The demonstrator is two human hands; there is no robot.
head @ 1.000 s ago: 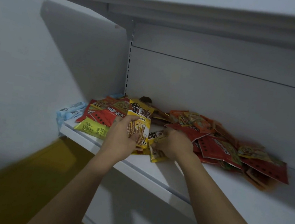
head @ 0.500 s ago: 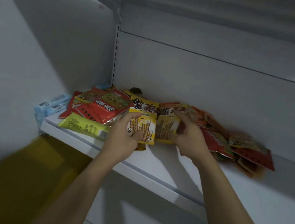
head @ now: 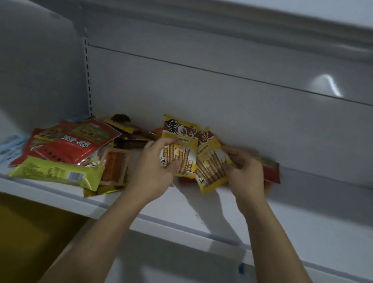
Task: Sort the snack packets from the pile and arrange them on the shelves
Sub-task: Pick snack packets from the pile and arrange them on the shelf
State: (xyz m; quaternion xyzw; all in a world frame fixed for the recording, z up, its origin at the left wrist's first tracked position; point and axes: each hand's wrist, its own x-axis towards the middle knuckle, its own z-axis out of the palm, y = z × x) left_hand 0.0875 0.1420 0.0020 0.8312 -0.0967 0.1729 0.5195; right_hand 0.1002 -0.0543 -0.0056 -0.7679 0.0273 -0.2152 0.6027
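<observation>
Two grips at frame centre, above the shelf (head: 300, 216): our left hand (head: 155, 169) clamps the upright yellow packet (head: 179, 150), right hand (head: 246, 172) pinches the tilted yellow packet (head: 209, 167); we judge both light, slick, crushable, so hold edges

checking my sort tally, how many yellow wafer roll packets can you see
2. The upright packet is in the left hand; the tilted packet beside it is in the right hand. More may be hidden in the pile.
</observation>
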